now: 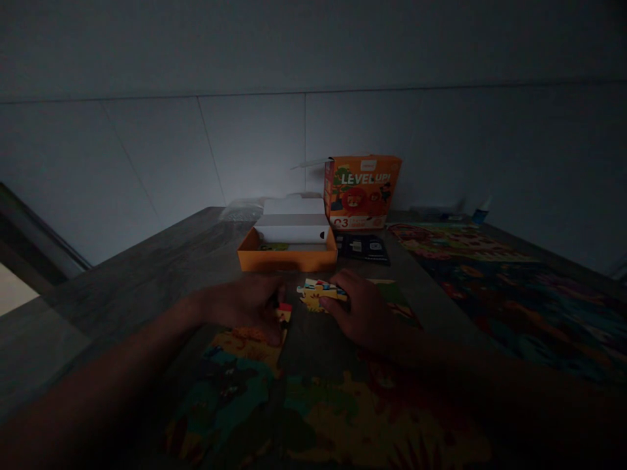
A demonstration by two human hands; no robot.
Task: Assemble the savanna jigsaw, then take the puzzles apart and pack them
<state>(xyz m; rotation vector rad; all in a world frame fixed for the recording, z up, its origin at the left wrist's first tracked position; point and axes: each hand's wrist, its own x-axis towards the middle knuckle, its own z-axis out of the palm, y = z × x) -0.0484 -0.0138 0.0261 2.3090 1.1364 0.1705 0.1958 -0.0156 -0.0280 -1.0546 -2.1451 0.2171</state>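
My right hand (360,307) is closed on a small stack of puzzle pieces (313,299), the top one yellow with a dark plant pattern. To its left, my left hand (249,300) pinches a puzzle piece (284,313) with red and yellow on it, just above the joined puzzle. Partly assembled puzzle sections (235,385) lie below my hands, teal on the left. More joined pieces (353,418), yellow and green with a red figure, spread to the right. My forearms hide parts of the puzzle, and the dim light blurs its details.
An open orange box (289,261) with a white lid stands beyond my hands. Behind it is an upright orange "LEVEL UP!" box (365,196). A black leaflet (365,249) lies before that, clear plastic (240,211) at the back left. Large colourful puzzles (514,307) cover the right side.
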